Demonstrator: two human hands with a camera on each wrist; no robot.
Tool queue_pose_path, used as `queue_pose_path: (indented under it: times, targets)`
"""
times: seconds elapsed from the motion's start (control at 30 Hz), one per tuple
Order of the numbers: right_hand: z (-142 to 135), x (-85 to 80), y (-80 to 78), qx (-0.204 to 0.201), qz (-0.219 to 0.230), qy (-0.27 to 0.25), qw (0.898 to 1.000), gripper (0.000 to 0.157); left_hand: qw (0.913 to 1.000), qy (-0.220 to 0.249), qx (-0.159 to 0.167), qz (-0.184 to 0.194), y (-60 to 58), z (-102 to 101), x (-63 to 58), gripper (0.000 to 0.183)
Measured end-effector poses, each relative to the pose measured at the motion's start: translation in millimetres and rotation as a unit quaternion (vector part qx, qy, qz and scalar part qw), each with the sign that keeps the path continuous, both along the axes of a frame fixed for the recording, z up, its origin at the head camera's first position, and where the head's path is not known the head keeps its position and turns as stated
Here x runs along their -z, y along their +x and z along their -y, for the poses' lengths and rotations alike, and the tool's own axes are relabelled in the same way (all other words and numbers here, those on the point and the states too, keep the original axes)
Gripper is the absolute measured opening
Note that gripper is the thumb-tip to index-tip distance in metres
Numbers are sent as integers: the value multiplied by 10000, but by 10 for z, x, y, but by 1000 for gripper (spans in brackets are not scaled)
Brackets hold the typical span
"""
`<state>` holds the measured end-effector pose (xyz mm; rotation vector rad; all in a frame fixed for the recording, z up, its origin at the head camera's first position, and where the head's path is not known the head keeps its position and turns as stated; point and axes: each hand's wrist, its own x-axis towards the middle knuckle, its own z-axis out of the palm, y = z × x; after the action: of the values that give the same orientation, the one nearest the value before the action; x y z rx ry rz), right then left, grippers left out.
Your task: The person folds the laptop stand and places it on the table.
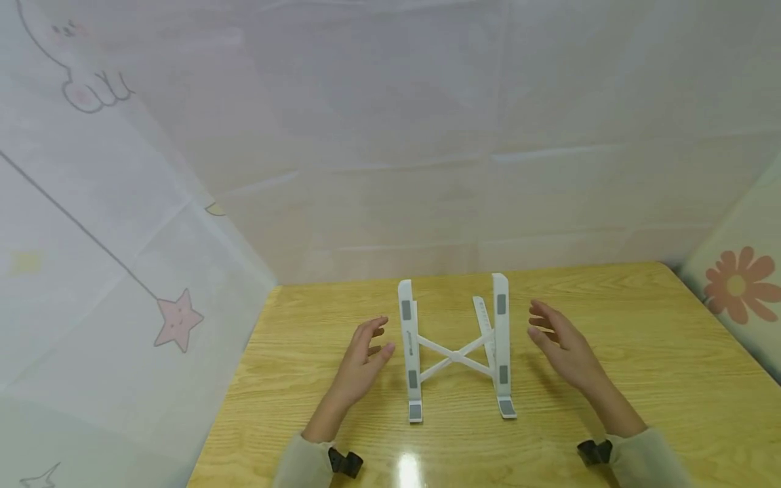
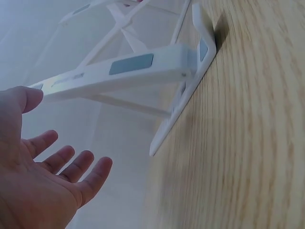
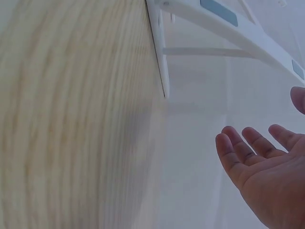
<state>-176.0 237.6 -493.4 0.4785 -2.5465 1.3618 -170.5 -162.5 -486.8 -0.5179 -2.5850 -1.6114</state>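
At the near side, a pale left sleeve [image 1: 303, 463] and a pale right sleeve [image 1: 648, 461] reach in over the wood-grained surface [image 1: 305, 352], with a small black device [image 1: 346, 463] at the left wrist and another black device [image 1: 594, 452] at the right. A bright patch of glare [image 1: 409, 469] lies between them.

Beyond the cuffs, the left hand [image 1: 358, 369] is open and holds nothing, its fingers loosely bent and its thumb pointing toward the frame just beside it. The right hand [image 1: 567, 352] is likewise open and free of any load, palm turned inward, a little apart from the opposite side.

Between the hands, a white folding laptop stand [image 1: 456, 357] rests unfolded on the surface, touched by neither. Its two near feet [image 1: 415, 411] carry grey pads, and more grey rectangles sit along the left bar [image 1: 410, 339] and the right bar [image 1: 502, 325]. Crossed struts join the bars in an X. In the left wrist view, the left bar slopes upward above a strip lying on the surface.

Farthest off, a pale, creased backdrop [image 1: 390, 135] bears a pink star [image 1: 178, 320] at left and a red flower [image 1: 735, 285] at right.
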Motion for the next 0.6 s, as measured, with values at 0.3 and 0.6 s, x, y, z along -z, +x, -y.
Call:
queue_pose_path:
  times: [0.3,0.6]
  targets:
    - [67,-34,66,-114,288,-266,9992,53,9994,306,65,150,34,-64,22,48]
    - [107,-52,99,-383,469,-598,9964,53,9989,409,93,199,65,-127,-14,49]
